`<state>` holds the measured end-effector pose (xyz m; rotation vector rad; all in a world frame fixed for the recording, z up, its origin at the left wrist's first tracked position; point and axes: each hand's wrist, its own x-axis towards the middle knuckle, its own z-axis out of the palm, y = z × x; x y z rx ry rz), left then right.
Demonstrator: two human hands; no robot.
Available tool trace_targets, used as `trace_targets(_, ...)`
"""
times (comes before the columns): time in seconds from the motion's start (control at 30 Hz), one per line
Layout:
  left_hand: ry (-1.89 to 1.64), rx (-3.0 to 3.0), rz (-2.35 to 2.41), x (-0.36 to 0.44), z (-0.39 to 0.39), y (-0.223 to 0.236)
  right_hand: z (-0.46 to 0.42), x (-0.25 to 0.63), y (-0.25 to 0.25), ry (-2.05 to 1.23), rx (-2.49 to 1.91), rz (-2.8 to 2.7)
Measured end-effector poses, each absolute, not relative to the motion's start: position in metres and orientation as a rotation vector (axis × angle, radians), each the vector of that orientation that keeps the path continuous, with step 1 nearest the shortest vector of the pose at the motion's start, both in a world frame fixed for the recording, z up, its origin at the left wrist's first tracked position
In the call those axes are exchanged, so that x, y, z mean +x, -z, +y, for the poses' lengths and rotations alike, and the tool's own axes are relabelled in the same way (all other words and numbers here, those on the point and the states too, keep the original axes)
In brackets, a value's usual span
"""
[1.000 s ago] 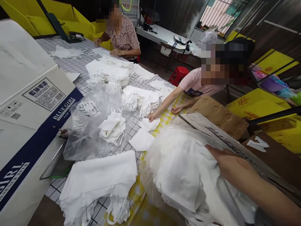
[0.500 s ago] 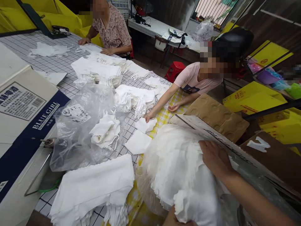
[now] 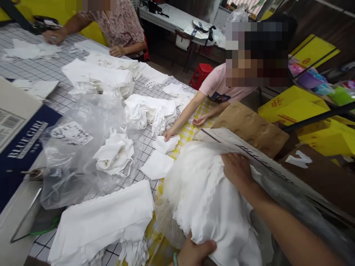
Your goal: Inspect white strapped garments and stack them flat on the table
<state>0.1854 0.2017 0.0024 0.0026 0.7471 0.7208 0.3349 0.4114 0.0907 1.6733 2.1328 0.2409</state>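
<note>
A thick bundle of white fabric pieces with scalloped edges lies in a clear plastic bag, beside a cardboard box flap at the right. My left hand, with a green bangle at the wrist, grips the bundle's near edge, thumb on top; its other fingers are partly hidden. My right hand is closed on the far right edge of the bundle, fingertips out of sight among the fabric. To the left, a folded stack of white fabric with dangling straps rests on the table.
Across the table, a person in pink touches a small white piece. Another person in a floral top sits farther back. A plastic bag with a label, a Blue Girl carton and more white stacks occupy the table.
My left hand has come further into view, and the fabric edge that was curled up by it now lies flatter. My right hand stays at the far edge. The person in floral has reached leftward.
</note>
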Motion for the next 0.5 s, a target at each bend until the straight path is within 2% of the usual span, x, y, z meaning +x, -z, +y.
trace_targets(0.27, -0.679, 0.115, 0.911, 0.174, 0.195, -0.027, 0.427, 0.358, -0.113, 0.143, 2.034, 2.116)
trace_targets(0.5, -0.769, -0.247, 0.914, 0.174, 0.204, -0.035, 0.438, 0.345, -0.08, 0.288, 2.073, 2.104)
